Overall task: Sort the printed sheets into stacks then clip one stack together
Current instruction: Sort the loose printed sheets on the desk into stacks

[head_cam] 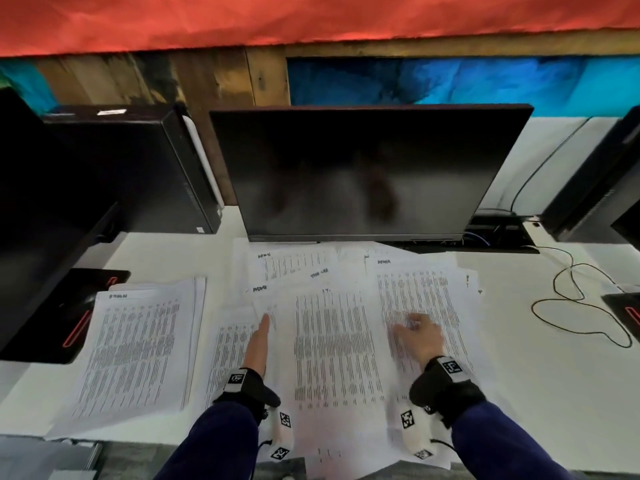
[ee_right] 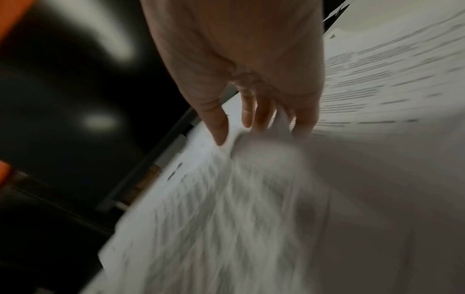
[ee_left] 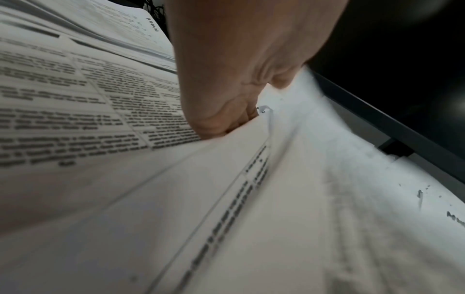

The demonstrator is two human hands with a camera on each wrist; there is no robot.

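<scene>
Gripping the left edge of a printed sheet [head_cam: 332,344] with the left hand [head_cam: 258,344], fingers curled under the paper, thumb on top. Resting the right hand [head_cam: 420,336] with loosely spread fingers on loose sheets [head_cam: 419,299] fanned across the white tabletop [head_cam: 554,375] before a dark monitor [head_cam: 360,174]. Lying apart at left, a squared stack [head_cam: 138,344].

White desk [head_cam: 540,382] under my arms. On it: neat stack of printed sheets [head_cam: 138,344] at left, loose overlapping sheets [head_cam: 346,334] in middle (some headed "ADMN"), dark monitor [head_cam: 360,174] behind them, black computer tower [head_cam: 138,168] back left, black cable [head_cam: 581,306] looping right.
</scene>
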